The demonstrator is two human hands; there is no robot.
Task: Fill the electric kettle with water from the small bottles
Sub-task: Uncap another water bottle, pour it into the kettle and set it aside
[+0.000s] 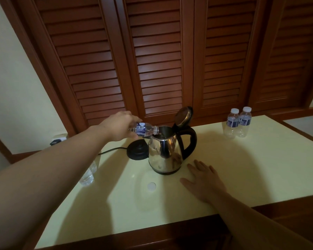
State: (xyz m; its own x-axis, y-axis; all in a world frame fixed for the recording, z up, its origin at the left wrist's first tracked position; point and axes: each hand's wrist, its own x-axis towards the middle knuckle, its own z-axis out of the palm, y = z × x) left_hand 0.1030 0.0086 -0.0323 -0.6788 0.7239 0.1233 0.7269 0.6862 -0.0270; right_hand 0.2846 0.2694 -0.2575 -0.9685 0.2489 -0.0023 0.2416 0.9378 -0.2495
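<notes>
Kettle (pixel 165 152) is standing mid-counter, lid open. Left hand (pixel 118 126), its grip pinching a tipped bottle (pixel 145 130), is pouring at the kettle's mouth; thin plastic likely crushes, so hold mid-body. Right hand (pixel 205 179) is lying spread beside the kettle.

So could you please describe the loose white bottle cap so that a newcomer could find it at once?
Start at the pale tabletop and find the steel kettle. The bottle cap lies nearer the viewer, left of the right hand. It is a small white disc lying alone, on no bottle.
</notes>
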